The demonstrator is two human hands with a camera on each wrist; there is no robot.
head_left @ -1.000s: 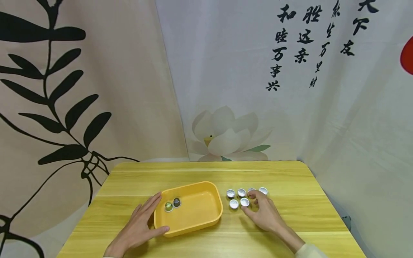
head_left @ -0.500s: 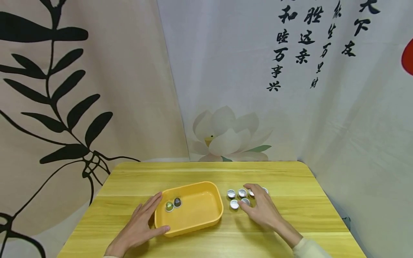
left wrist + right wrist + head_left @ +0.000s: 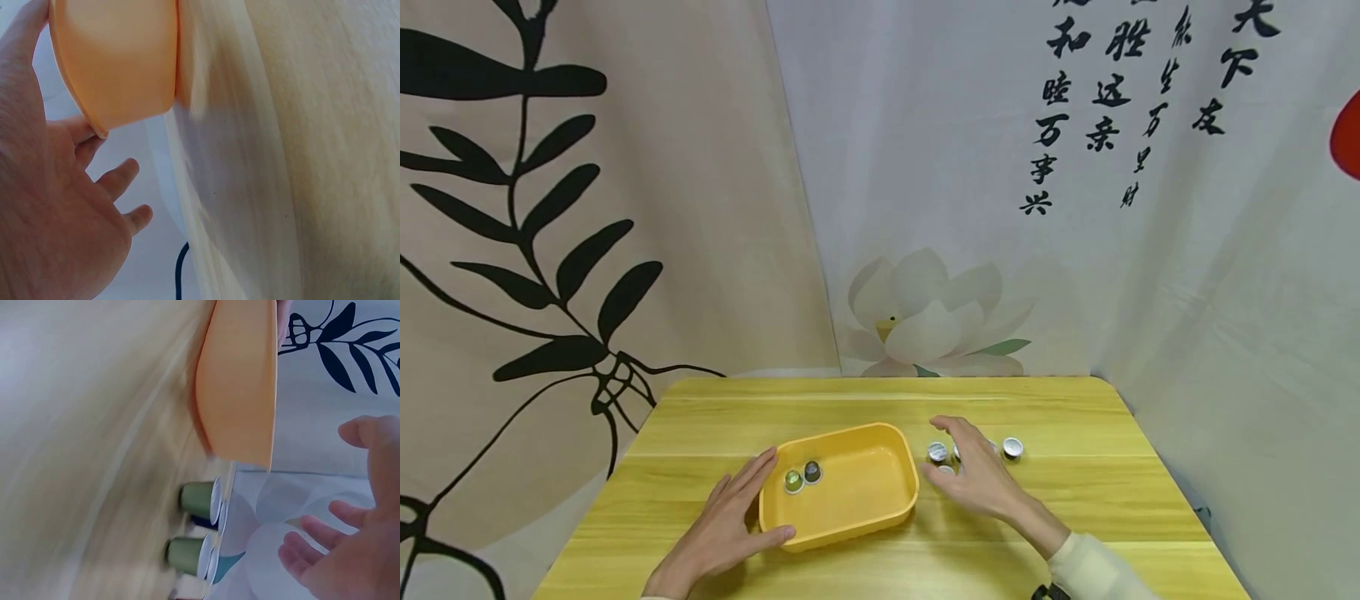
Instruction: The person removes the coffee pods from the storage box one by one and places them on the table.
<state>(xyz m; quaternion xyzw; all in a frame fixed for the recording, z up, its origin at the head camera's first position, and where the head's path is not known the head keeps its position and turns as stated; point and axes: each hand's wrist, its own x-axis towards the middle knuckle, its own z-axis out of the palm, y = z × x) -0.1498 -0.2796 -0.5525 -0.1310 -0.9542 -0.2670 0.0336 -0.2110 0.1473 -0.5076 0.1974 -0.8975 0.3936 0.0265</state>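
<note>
My left hand (image 3: 722, 521) holds the left end of a yellow tray (image 3: 850, 537), thumb at the near rim and fingers at the far-left rim. A green coffee capsule (image 3: 793, 481) and a dark coffee capsule (image 3: 812, 472) lie in the tray. My right hand (image 3: 973, 471) hovers over several upturned capsules right of the tray, hiding some of them. Its fingers are parted with nothing between them in the right wrist view. That view shows a green capsule (image 3: 197, 499) and another green capsule (image 3: 185, 553) standing foil side up.
The wooden table (image 3: 820, 404) has its back edge against a printed cloth (image 3: 925, 208). One capsule (image 3: 1012, 448) stands at the right end of the group. A dark cord (image 3: 181, 269) hangs beyond the table edge in the left wrist view.
My right hand has moved left over the capsules, toward the tray, uncovering the rightmost one. My left hand and the tray keep their places.
</note>
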